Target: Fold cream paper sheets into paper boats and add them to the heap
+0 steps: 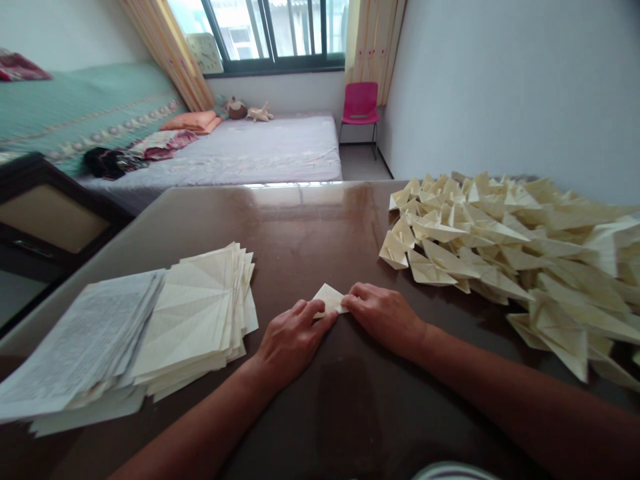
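A small piece of folded cream paper (327, 295) lies on the brown table between my hands, its pointed corner facing away from me. My left hand (294, 333) presses on its left and near side, with thumb and fingertips on the paper. At its right corner, my right hand (383, 310) pinches the edge with curled fingers. Parts of the paper are covered by my fingers. Left of my hands sits a stack of creased cream sheets (187, 310). A large heap of folded paper pieces (480, 233) spreads along the right.
Printed sheets (95, 340) are piled at the table's left, against the cream stack. A round rim (453, 472) shows at the bottom edge. Past the glossy table (310, 233) are a bed (280, 150) and a pink chair (361, 105). A dark cabinet (55, 207) stands left.
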`<action>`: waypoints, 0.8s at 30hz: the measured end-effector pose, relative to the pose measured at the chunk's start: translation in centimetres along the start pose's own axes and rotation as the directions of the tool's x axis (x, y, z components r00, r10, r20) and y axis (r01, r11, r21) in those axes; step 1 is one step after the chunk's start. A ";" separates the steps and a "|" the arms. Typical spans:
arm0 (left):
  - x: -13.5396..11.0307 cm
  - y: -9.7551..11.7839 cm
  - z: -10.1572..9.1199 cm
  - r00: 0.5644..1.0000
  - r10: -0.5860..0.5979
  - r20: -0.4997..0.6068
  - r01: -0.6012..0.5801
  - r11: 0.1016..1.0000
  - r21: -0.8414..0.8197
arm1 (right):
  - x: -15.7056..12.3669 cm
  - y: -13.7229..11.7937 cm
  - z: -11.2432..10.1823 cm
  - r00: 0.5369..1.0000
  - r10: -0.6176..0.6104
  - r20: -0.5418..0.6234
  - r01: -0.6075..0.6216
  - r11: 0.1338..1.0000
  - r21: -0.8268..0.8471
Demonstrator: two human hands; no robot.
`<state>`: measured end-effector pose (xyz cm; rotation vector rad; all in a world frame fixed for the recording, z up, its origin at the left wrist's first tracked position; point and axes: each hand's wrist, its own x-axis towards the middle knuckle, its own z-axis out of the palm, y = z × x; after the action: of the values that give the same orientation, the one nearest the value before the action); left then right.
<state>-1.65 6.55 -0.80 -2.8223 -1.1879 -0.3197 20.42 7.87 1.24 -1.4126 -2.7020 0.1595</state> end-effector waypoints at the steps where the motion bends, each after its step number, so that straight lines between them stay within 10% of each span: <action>1: 0.0 0.0 0.0 1.000 0.014 -0.005 -0.014 1.000 -0.006 | -0.2 -0.2 -0.1 0.999 -0.039 0.006 0.039 0.999 -0.016; 8: 0.3 0.4 -0.6 0.998 0.039 0.053 -0.037 0.999 -0.027 | -0.9 -1.0 -0.5 0.998 -0.057 0.007 0.058 0.989 -0.135; 24: 0.5 -0.8 1.0 0.960 -0.280 -0.010 0.267 0.925 -0.269 | 2.2 1.2 1.1 0.967 0.244 0.070 -0.250 0.870 0.425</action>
<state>-1.72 7.61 -1.71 -2.8374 -1.6475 -0.6028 20.04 10.27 0.10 -1.5951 -2.2772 0.7386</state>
